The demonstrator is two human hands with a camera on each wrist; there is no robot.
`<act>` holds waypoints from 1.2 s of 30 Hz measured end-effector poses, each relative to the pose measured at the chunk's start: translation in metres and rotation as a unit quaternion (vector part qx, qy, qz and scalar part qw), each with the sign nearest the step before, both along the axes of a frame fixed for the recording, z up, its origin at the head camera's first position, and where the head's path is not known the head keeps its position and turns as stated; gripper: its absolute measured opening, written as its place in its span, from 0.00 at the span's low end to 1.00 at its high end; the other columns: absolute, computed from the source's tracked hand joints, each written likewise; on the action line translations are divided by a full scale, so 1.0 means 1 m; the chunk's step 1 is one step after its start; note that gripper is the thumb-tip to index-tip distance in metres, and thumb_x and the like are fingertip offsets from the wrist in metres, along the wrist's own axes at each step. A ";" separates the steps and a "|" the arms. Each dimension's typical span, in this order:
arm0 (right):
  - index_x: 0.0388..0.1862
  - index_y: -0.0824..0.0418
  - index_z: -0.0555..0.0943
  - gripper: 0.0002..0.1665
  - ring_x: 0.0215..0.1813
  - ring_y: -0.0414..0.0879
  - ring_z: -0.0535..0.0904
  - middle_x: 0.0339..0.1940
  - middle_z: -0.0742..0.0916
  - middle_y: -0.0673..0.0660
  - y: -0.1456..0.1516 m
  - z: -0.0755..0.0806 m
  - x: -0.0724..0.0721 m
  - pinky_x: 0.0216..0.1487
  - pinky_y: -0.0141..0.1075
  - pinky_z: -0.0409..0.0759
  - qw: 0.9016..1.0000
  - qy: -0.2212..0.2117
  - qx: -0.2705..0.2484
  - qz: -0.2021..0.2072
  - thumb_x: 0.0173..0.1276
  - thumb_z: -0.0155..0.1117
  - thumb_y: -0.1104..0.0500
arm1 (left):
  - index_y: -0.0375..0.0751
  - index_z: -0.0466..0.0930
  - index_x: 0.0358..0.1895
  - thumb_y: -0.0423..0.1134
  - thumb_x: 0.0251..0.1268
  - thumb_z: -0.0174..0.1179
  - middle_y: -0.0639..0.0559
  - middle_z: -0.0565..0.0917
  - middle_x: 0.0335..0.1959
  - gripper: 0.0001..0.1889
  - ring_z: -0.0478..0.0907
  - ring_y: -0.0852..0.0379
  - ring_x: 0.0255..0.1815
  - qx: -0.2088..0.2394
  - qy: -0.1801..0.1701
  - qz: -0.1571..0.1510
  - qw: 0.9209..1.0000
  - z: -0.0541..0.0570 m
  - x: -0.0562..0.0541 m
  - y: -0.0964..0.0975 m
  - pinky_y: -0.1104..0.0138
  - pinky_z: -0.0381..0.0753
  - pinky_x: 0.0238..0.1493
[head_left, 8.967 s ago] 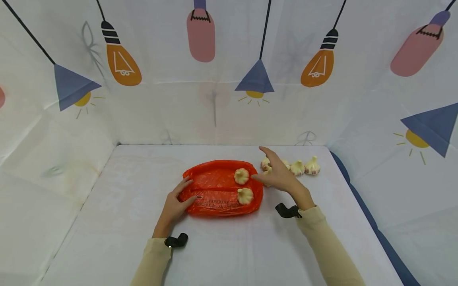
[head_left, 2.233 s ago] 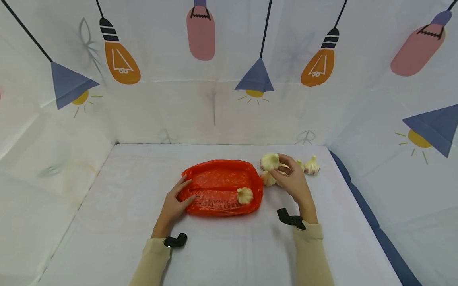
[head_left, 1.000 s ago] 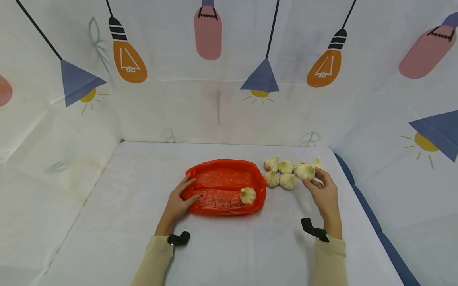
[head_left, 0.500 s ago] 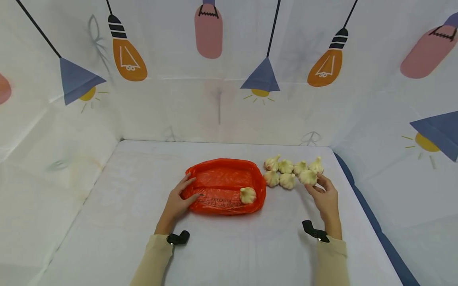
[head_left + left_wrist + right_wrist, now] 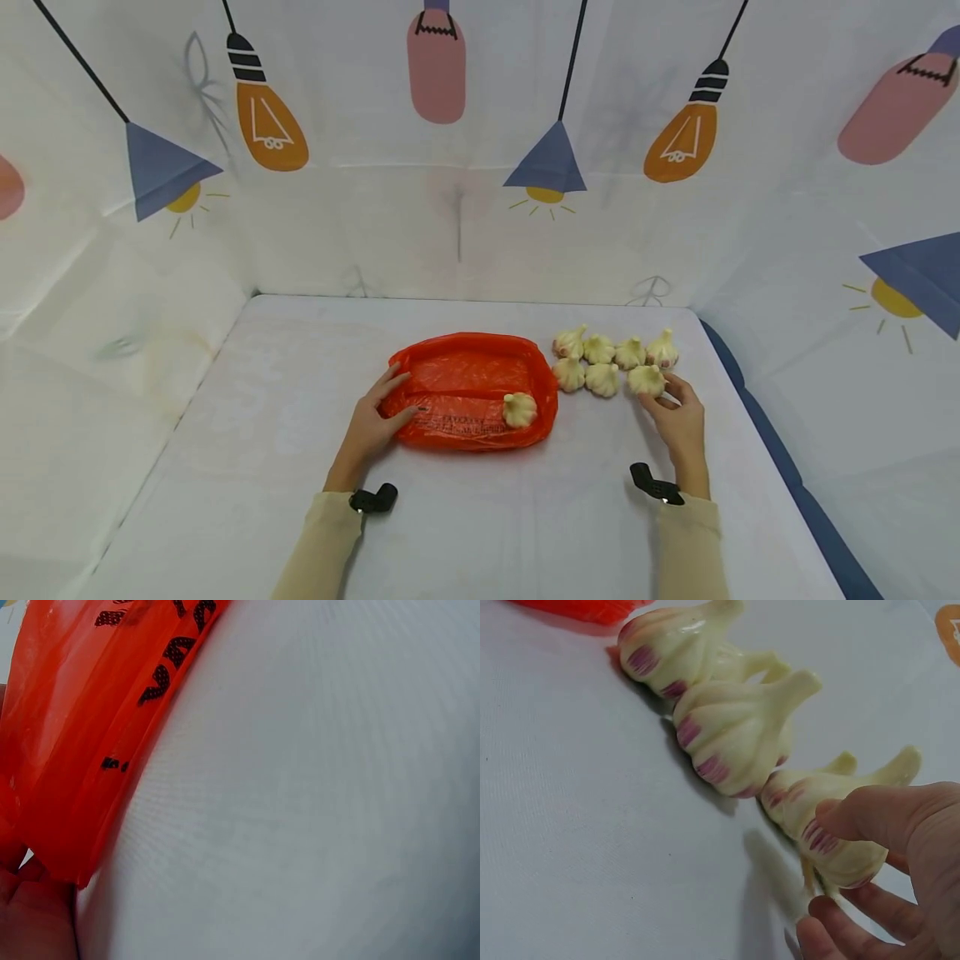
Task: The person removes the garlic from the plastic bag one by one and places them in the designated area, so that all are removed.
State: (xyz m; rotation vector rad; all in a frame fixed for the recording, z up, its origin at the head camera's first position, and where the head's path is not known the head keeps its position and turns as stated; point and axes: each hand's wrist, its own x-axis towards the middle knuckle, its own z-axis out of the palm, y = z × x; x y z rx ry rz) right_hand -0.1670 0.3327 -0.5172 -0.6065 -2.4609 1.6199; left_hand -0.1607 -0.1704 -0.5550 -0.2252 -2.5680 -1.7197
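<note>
My right hand [image 5: 680,417] pinches a garlic bulb [image 5: 645,380] low at the front right end of two close rows of garlic bulbs. In the right wrist view my thumb [image 5: 855,815] lies against this bulb's purple-streaked side, with the other fingers spread below and behind it. A red plastic bag [image 5: 457,375], spread in a shallow oval with a raised rim, lies left of the rows. One garlic bulb [image 5: 519,410] sits inside its right part. My left hand [image 5: 372,425] rests on the bag's left rim, fingers and thumb spread.
The back row holds several garlic bulbs [image 5: 599,349]; two more, including a garlic bulb [image 5: 602,380], stand in front beside the held one. All are on a white table [image 5: 495,533], enclosed by a white lamp-printed cloth [image 5: 360,225].
A bulb from the bag's back right has joined the rows. Over the last second my right hand has lowered another bulb to the front right end. My left hand stays on the rim.
</note>
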 end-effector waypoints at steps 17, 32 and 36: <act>0.79 0.64 0.63 0.43 0.68 0.64 0.75 0.73 0.73 0.72 -0.008 0.001 -0.002 0.37 0.11 0.68 0.999 -0.026 0.035 0.028 0.71 0.70 0.56 | 0.43 0.72 0.74 0.42 0.65 0.71 0.52 0.60 0.83 0.34 0.52 0.43 0.85 0.008 -0.014 0.003 1.000 0.001 0.002 0.001 0.41 0.53 0.82; 0.80 0.64 0.62 0.44 0.67 0.63 0.76 0.73 0.74 0.73 -0.006 0.002 -0.006 0.38 0.13 0.67 0.995 -0.041 0.072 0.054 0.72 0.70 0.53 | 0.44 0.72 0.74 0.44 0.66 0.71 0.52 0.60 0.83 0.34 0.53 0.42 0.85 0.007 -0.014 0.007 1.000 0.000 0.001 0.000 0.40 0.55 0.81; 0.80 0.64 0.61 0.45 0.66 0.63 0.76 0.72 0.74 0.73 -0.007 0.006 -0.006 0.40 0.16 0.69 0.994 -0.046 0.076 0.060 0.71 0.70 0.53 | 0.45 0.72 0.74 0.45 0.66 0.71 0.52 0.60 0.83 0.34 0.52 0.42 0.85 0.007 -0.019 0.009 1.000 0.000 0.001 0.000 0.40 0.55 0.81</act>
